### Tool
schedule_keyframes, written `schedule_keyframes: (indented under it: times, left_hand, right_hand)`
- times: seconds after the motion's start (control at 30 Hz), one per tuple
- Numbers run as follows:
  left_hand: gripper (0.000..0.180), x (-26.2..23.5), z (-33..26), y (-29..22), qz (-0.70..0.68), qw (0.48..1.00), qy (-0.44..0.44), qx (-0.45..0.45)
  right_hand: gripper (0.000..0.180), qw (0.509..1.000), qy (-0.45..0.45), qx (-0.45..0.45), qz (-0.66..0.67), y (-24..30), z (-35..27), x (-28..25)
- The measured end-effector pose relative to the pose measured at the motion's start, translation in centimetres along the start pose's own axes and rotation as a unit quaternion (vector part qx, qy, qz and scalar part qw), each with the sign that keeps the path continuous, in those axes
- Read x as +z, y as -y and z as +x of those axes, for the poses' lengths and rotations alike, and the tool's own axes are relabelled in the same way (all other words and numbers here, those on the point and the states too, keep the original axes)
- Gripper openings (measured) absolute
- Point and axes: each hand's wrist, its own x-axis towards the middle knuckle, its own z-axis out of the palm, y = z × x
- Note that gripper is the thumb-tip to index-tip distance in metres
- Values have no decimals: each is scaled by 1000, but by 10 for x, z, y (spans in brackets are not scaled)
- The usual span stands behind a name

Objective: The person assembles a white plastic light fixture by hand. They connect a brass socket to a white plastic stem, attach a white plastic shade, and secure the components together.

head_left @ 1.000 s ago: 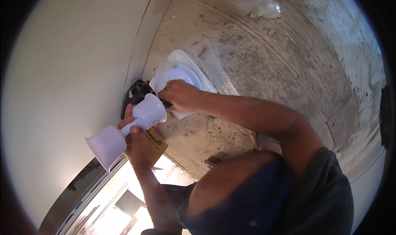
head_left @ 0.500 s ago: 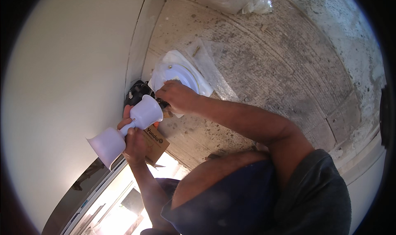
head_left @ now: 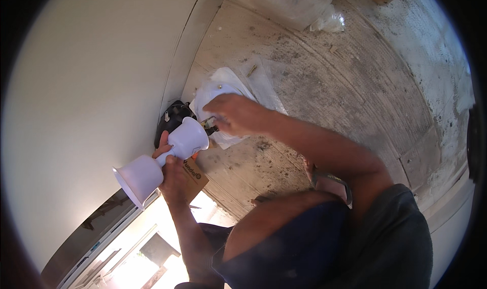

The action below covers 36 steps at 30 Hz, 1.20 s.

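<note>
My left hand (head_left: 171, 168) grips the narrow middle of a white lamp fixture (head_left: 162, 159), which has a flared shade at its lower left end and a round cup at its upper right end. My right hand (head_left: 234, 114) pinches small wires or a metal part (head_left: 209, 124) sticking out of that cup. A clear plastic bag with white parts (head_left: 228, 86) lies on the floor just behind my right hand. A black object (head_left: 172, 119) sits against the wall beside the fixture.
A white wall (head_left: 91, 86) fills the left side. The worn concrete floor (head_left: 329, 86) is stained grey. A brown cardboard piece (head_left: 194, 173) lies under my left hand. More clear plastic wrap (head_left: 324, 15) is at the top. A sandalled foot (head_left: 327, 180) rests on the floor.
The view has shifted slightly. My right hand stays at the cup end of the fixture, fingers working at the wires; my left hand keeps the same grip.
</note>
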Motion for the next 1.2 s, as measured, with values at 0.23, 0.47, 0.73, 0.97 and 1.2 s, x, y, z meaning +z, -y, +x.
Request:
schedule_keyframes:
  times: [0.23, 0.47, 0.73, 0.97, 1.2]
  left_hand:
    - [25, 6, 4, -1, -18, 999, -31, -6]
    - [23, 5, 3, -1, -21, 1000, -20, -3]
    - [23, 3, 2, 0, -8, 1000, -20, 1]
    - [27, 0, 3, 2, -13, 1000, 4, 5]
    - [26, -1, 2, 4, 1, 1000, 6, 23]
  right_hand:
    - [16, 919, 56, 86, -380, -71, 1, -81]
    - [8, 960, -58, 63, -265, -63, 1, -77]
    - [12, 999, -31, 24, 4, -1, -17, 14]
    - [9, 1000, -31, -4, 5, 6, -15, 29]
    - [14, 989, 127, 67, -23, 16, 13, 25]
